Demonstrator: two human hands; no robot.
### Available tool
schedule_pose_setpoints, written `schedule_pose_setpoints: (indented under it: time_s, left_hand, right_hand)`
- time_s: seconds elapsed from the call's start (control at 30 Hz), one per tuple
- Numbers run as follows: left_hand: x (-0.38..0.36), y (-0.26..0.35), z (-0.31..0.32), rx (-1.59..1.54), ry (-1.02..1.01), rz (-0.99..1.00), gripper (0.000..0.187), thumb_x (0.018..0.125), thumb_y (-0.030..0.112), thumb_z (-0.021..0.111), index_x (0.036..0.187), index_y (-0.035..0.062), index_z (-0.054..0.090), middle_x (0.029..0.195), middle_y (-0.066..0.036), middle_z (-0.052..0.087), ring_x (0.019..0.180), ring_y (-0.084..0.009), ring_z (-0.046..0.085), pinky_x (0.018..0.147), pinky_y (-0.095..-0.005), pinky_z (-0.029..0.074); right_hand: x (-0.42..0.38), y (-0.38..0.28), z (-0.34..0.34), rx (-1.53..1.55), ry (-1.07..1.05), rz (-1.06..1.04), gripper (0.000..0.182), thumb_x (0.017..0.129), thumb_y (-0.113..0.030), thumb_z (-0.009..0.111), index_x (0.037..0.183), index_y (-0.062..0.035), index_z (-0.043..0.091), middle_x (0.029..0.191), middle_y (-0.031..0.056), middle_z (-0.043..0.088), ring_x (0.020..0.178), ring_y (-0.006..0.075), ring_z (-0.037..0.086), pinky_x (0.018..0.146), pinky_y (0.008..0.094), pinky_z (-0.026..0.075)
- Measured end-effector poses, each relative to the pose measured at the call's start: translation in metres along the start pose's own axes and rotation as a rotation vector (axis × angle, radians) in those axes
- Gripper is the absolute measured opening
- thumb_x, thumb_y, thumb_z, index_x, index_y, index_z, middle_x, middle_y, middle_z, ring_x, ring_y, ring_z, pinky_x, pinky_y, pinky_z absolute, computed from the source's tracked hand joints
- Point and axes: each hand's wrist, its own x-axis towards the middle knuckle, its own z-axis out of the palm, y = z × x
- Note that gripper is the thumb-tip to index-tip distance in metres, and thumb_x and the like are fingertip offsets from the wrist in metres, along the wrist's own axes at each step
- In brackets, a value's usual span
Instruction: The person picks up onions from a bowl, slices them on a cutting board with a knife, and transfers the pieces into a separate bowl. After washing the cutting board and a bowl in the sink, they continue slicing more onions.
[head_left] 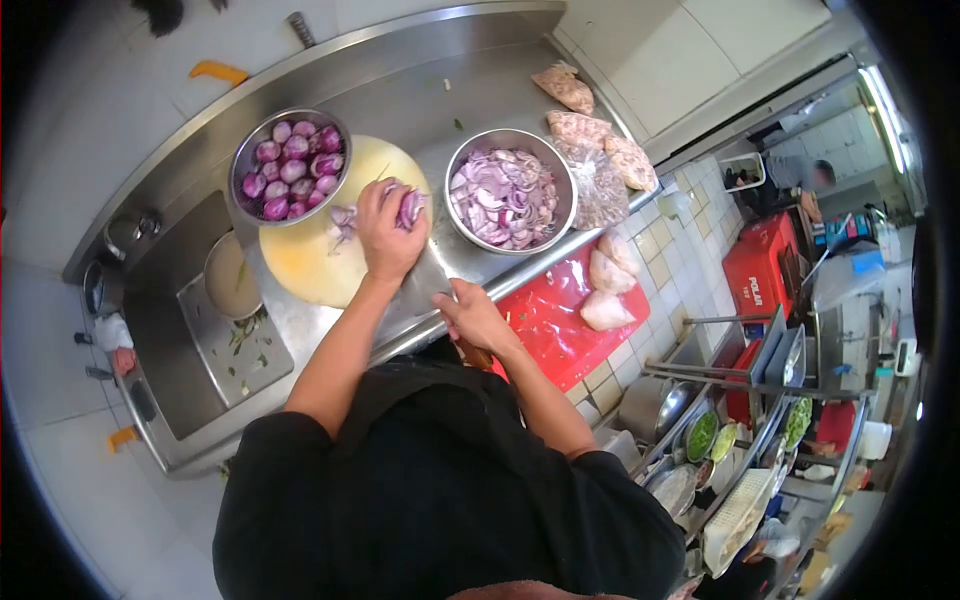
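Note:
My left hand [390, 232] is closed over a peeled red onion [411, 207] on the round yellowish cutting board [300, 268]. My right hand [473, 315] grips a broad-bladed knife [424, 284], its blade beside the left hand and its brown handle below my fingers. A few onion slices [342, 220] lie on the board to the left of my fingers. At the board's upper left, a metal bowl [236, 190] holds several whole peeled red onions [295, 146]. To the right, another metal bowl [571, 190] is filled with sliced red onion [503, 196].
At left is a sink [165, 345] with a pot [215, 275] of cloudy liquid. Filled plastic bags [590, 185] line the counter's right end. Pale bundles [607, 308] rest on a red crate or lid [545, 315]. Metal shelving [720, 375] stands at right; another person [795, 172] is farther back.

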Motion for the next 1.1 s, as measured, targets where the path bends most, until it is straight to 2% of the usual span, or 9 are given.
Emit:
schedule_pose_setpoints:
  time_s: [0.17,0.43,0.47,0.63,0.7,0.8,0.9,1.0,1.1]
  left_hand:
    - [0.021,0.044,0.102,-0.274,-0.122,0.067,0.04,0.073,0.02,0.081,0.109,0.0058,0.071,0.12,-0.018,0.064,0.116,-0.0412,0.059,0.103,-0.0494,0.046]
    - [-0.005,0.023,0.203,-0.078,-0.388,-0.098,0.058,0.085,0.044,0.079,0.13,0.0084,0.069,0.138,-0.023,0.059,0.138,-0.0445,0.047,0.112,-0.0673,0.032]
    - [-0.004,0.015,0.199,-0.124,-0.387,-0.122,0.06,0.086,0.045,0.079,0.132,0.0084,0.069,0.143,-0.024,0.057,0.143,-0.045,0.044,0.113,-0.0698,0.03]
    - [0.013,-0.003,0.109,-0.443,-0.339,-0.344,0.03,0.094,0.019,0.071,0.118,0.001,0.073,0.117,-0.019,0.074,0.111,-0.0343,0.071,0.096,-0.0366,0.055]
    - [0.008,-0.034,0.069,-0.34,-0.291,-0.319,0.029,0.094,0.019,0.072,0.117,0.001,0.073,0.119,-0.018,0.074,0.11,-0.0302,0.071,0.096,-0.0362,0.054]
    - [-0.003,-0.079,0.005,-0.151,-0.355,-0.447,0.035,0.092,0.024,0.074,0.119,0.0022,0.072,0.125,-0.018,0.071,0.113,-0.0332,0.07,0.1,-0.0409,0.053]
    - [-0.025,-0.124,-0.029,0.214,-0.428,-0.293,0.056,0.09,0.035,0.075,0.133,0.0023,0.064,0.14,-0.02,0.063,0.129,-0.035,0.059,0.111,-0.0448,0.045]
    - [-0.043,-0.138,-0.033,0.436,-0.485,-0.129,0.076,0.088,0.045,0.075,0.146,0.0012,0.053,0.15,-0.022,0.052,0.14,-0.0385,0.046,0.119,-0.0475,0.034]
    - [-0.048,-0.136,-0.036,0.301,-0.493,-0.136,0.076,0.085,0.043,0.077,0.14,-0.0044,0.056,0.14,-0.025,0.057,0.133,-0.043,0.05,0.112,-0.0488,0.04]
  right_hand:
    - [-0.012,0.015,-0.057,0.08,0.28,-0.091,0.026,0.101,-0.021,0.064,0.108,0.0038,0.061,0.067,0.0059,0.06,0.052,0.0141,0.059,0.052,0.033,0.048]
    - [-0.052,0.032,-0.091,0.125,0.752,-0.078,0.016,0.1,-0.011,0.062,0.109,0.0025,0.062,0.072,0.0051,0.061,0.055,0.0142,0.06,0.052,0.0306,0.049]
    - [-0.053,0.03,-0.091,0.14,0.741,-0.11,0.016,0.1,-0.012,0.062,0.108,0.0023,0.062,0.071,0.0044,0.06,0.054,0.0132,0.059,0.051,0.03,0.048]
    - [-0.042,0.021,-0.08,0.149,0.489,-0.182,0.017,0.101,-0.014,0.064,0.107,0.0018,0.063,0.066,0.0021,0.057,0.051,0.0098,0.054,0.049,0.0273,0.045]
    - [-0.028,0.011,-0.065,0.125,0.348,-0.159,0.017,0.101,-0.014,0.064,0.108,0.0013,0.065,0.064,0.0011,0.057,0.05,0.0083,0.053,0.049,0.0262,0.043]
    - [0.027,0.046,-0.045,-0.339,0.346,-0.457,0.021,0.097,-0.018,0.067,0.104,0.0013,0.065,0.074,0.019,0.069,0.062,0.0302,0.067,0.061,0.0454,0.053]
    - [0.047,0.017,-0.014,-0.857,0.392,-0.301,0.017,0.095,-0.016,0.063,0.102,0.0001,0.064,0.085,0.0279,0.071,0.074,0.0411,0.073,0.069,0.0548,0.056]
    - [0.077,0.008,0.005,-1.081,0.402,-0.31,0.013,0.093,-0.011,0.058,0.1,-0.0022,0.064,0.088,0.0253,0.073,0.079,0.0401,0.075,0.07,0.0537,0.058]
    - [0.093,0.011,0.018,-1.186,0.355,-0.507,0.015,0.091,-0.007,0.054,0.101,-0.0037,0.064,0.084,0.0212,0.074,0.075,0.0376,0.075,0.068,0.0493,0.06]
